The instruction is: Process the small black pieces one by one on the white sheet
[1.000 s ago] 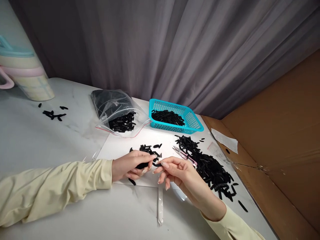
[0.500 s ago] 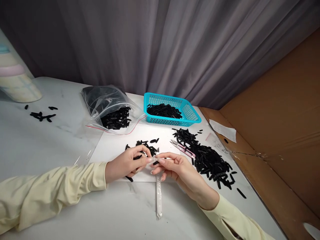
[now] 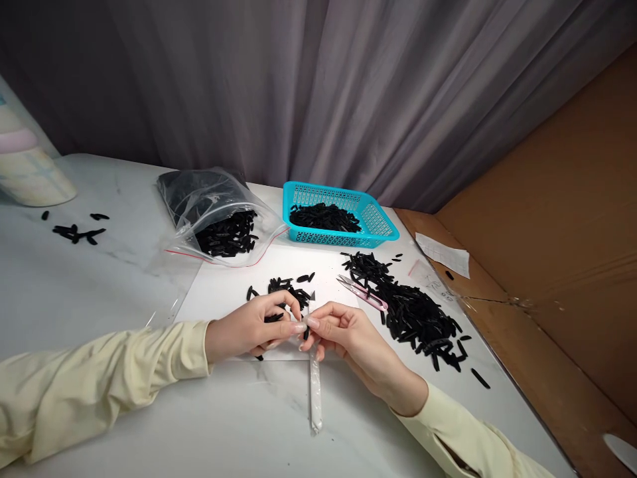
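My left hand (image 3: 263, 324) and my right hand (image 3: 346, 328) meet fingertip to fingertip over the near edge of a white sheet (image 3: 199, 309). Both are pinched closed around something small; a black piece (image 3: 306, 334) shows just under the fingertips, and which hand grips it is hard to tell. A white-wrapped knife (image 3: 316, 392) lies below the hands, its blade tip showing above them. Small black pieces (image 3: 291, 289) lie behind my left hand. Pink-handled snips (image 3: 365, 293) rest beside a larger black heap (image 3: 421, 318) on the right.
A blue basket (image 3: 343, 240) of black pieces stands at the back, with an open zip bag (image 3: 223, 229) to its left. Loose pieces (image 3: 79, 234) and a pale patterned container (image 3: 34, 172) are far left. A paper slip (image 3: 442, 254) lies right, near cardboard (image 3: 557, 219).
The fingertips of both hands have come closer together, and the black piece now points downward below them. The whole view has shifted slightly.
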Available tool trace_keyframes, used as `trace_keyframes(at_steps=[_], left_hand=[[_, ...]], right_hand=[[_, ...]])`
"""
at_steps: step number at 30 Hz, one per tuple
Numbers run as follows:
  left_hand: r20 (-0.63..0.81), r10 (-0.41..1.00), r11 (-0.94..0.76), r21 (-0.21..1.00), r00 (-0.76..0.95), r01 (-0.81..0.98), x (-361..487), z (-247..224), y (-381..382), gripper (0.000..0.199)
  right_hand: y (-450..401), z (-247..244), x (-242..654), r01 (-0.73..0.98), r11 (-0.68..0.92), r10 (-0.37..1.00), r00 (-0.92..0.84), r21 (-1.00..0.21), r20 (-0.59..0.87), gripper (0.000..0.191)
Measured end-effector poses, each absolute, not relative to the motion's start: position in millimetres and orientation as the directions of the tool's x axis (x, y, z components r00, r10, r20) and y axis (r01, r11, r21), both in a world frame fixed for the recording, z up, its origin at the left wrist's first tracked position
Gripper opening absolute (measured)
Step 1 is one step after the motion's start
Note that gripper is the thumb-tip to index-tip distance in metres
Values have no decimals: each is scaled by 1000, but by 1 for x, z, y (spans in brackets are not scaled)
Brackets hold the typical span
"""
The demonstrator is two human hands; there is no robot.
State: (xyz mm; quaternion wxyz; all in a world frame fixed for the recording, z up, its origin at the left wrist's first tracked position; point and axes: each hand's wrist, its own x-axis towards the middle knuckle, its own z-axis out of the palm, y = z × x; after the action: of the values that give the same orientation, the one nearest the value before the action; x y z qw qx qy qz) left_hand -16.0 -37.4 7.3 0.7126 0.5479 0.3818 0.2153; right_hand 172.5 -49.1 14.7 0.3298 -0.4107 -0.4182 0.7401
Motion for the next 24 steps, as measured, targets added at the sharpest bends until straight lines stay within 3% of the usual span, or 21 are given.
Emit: trace_keyframes(at_steps=[7, 14, 24], left_hand=[[-286, 779, 269, 956, 558, 115, -16, 1, -37, 32], [-292, 792, 259, 956, 537, 139, -16, 5, -38, 31], [-167, 874, 47, 963, 456, 264, -17, 5, -44, 38]], right_hand=[[-51, 17, 175, -138, -466, 779, -532, -874, -331, 23], [-48, 17, 176, -114, -300, 875, -427, -947, -226, 26], [-53, 9, 175, -27, -104, 947, -310, -994, -91, 16]])
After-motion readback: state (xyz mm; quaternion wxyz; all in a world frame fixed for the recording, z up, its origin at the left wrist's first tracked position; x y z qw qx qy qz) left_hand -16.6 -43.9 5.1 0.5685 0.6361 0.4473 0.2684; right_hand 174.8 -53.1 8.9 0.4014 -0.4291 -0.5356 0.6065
